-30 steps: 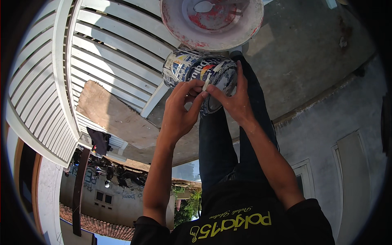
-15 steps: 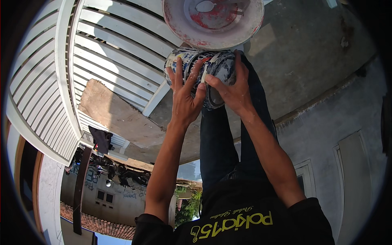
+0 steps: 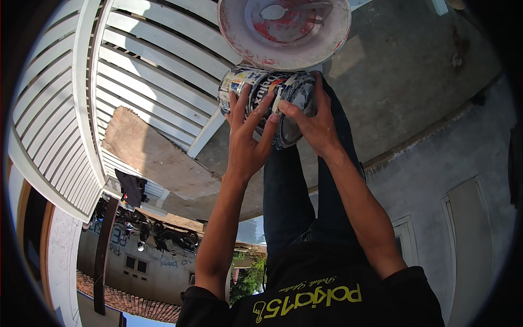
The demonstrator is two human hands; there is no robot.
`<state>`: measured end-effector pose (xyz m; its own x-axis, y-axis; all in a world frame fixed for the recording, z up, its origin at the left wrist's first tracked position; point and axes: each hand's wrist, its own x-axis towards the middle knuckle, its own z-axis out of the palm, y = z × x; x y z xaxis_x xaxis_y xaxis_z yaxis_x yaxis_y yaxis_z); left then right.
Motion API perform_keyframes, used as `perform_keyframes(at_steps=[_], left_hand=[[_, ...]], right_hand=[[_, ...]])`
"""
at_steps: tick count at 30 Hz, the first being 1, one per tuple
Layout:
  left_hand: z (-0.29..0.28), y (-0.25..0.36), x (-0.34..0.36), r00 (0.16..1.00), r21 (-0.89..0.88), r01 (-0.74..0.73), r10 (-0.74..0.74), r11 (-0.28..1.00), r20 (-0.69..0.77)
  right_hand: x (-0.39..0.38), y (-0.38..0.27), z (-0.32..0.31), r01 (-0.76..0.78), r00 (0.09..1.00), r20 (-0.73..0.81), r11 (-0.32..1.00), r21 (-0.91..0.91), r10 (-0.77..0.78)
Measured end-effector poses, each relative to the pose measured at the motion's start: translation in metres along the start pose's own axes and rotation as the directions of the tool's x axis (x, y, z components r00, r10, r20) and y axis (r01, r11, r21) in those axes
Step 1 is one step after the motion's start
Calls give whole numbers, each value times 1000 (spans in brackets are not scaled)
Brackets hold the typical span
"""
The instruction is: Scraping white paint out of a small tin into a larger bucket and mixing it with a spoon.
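Observation:
A paint can (image 3: 253, 90), smeared with white and dark paint over its printed label, lies tipped on its side between my two hands, above my legs. My left hand (image 3: 248, 133) supports the near side of the can with its fingers spread along the label. At the can's right end, my right hand (image 3: 316, 128) grips the rim, its thumb on the label side and its fingers over the paint-crusted end. Just beyond the can stands a wide pale basin (image 3: 231, 32) with red stains. A spoon (image 3: 273, 12) lies inside it.
White slatted panels (image 3: 155, 62) stand along the left, with a rough brown board (image 3: 147, 150) by them. A dark cloth (image 3: 131, 188) hangs lower left. Concrete floor (image 3: 403, 71) and a grey wall (image 3: 436, 158) extend to the right.
The can has rolled slightly in my hands, so more of its label shows. My left fingers have shifted a little on its side. More of the basin's spoon handle is visible.

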<state>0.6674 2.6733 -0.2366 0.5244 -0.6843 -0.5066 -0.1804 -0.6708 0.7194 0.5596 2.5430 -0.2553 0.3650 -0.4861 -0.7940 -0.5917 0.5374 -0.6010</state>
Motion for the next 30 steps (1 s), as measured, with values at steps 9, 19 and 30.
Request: perform_keyframes(at_steps=[9, 19, 30], left_hand=[[-23, 14, -10, 996, -6, 91, -91, 996, 0], [-23, 11, 0, 994, -58, 56, -50, 997, 96], [-38, 8, 13, 979, -47, 53, -43, 997, 197]], right_hand=[[9, 15, 10, -24, 1000, 0, 997, 70, 25], [12, -6, 7, -125, 992, 55, 952, 280, 114], [15, -11, 7, -223, 975, 81, 946, 235, 209]])
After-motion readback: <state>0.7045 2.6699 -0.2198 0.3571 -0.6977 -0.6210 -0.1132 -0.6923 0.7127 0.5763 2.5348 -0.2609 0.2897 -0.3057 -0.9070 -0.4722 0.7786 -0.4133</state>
